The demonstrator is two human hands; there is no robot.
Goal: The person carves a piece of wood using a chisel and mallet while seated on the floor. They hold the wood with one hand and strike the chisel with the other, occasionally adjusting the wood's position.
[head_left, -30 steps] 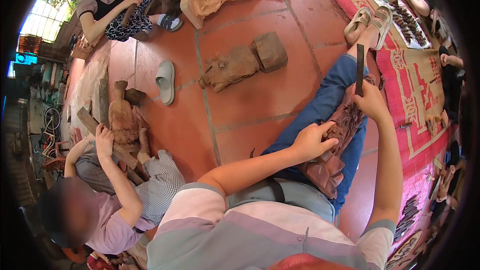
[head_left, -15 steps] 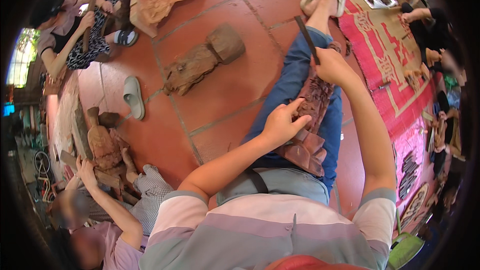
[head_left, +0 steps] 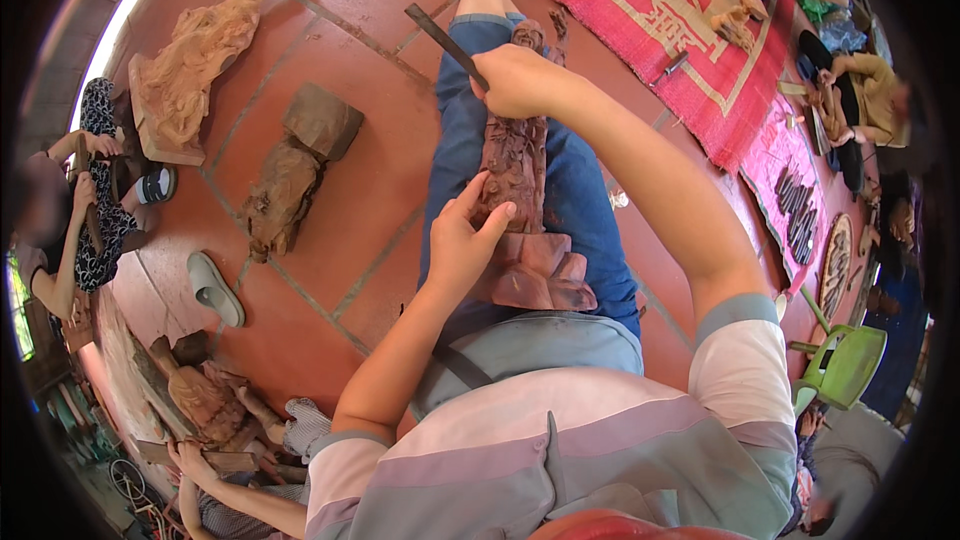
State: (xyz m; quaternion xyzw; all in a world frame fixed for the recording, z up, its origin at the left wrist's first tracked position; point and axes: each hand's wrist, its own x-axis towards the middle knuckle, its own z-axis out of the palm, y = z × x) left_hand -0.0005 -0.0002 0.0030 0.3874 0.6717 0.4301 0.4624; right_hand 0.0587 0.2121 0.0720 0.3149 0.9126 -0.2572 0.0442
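A reddish-brown wooden carving (head_left: 514,162) lies lengthwise along my thighs, its blocky faceted base (head_left: 548,270) toward my belly and its narrower end toward my knees. My left hand (head_left: 462,245) rests on the carved side just above the base, thumb and fingers spread and touching the wood. Over the far part of the carving, my right hand (head_left: 520,80) is closed around a flat dark bar (head_left: 438,38) that looks like a file. The bar sticks out to the left at a slant; its other end is hidden in the fist.
On the tiled floor to the left lie a rough wood block (head_left: 290,175), a pale carving (head_left: 195,65) and a grey slipper (head_left: 215,288). Co-workers sit at the left and right. A red mat (head_left: 640,40) and a green plastic chair (head_left: 845,365) are on the right.
The view has turned, so my legs and the carving now stand more upright in the picture and further left. My right hand still grips the bar; my left hand stays on the carving.
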